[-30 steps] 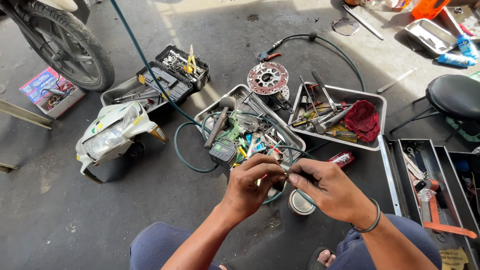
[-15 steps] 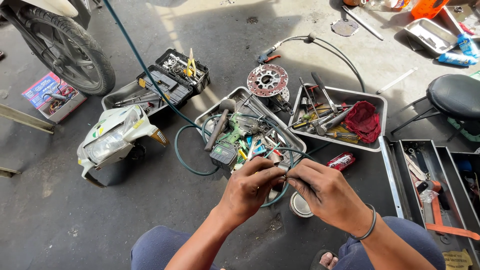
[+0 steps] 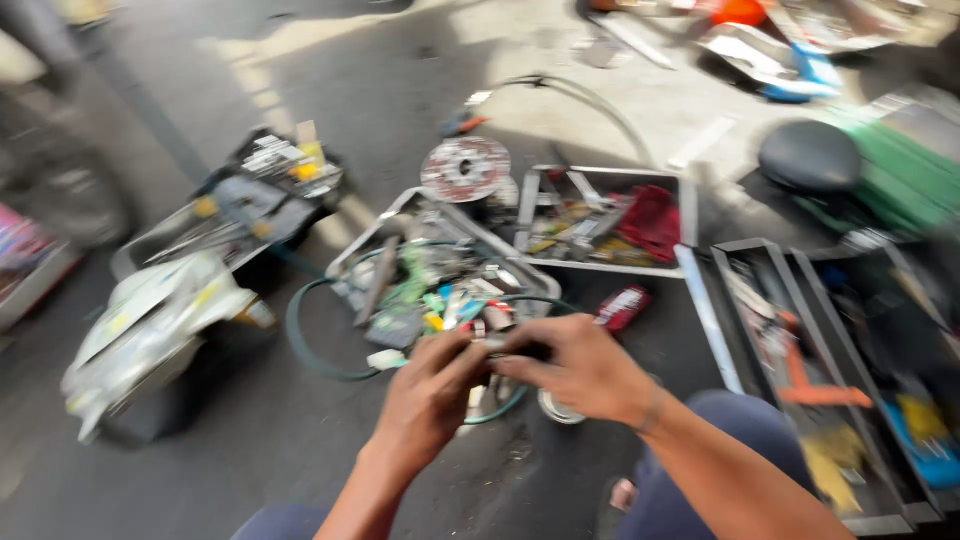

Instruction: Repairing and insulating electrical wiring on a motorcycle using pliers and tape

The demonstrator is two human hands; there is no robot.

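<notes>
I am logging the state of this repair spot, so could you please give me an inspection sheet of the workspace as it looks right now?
Surface: grey concrete floor, part sunlit, part in shade.
Job's things: a small dark part pinched between both hands; too blurred to identify.
Clutter: metal tray of mixed parts; second tray holding tools and a red rag; round toothed disc; black tool case; open toolbox drawers.
Hands: left hand and right hand meet fingertip to fingertip over the part.
Cables: green hose looping on the floor; grey hose behind the trays.
Surroundings: black stool seat; crumpled white bag.
</notes>
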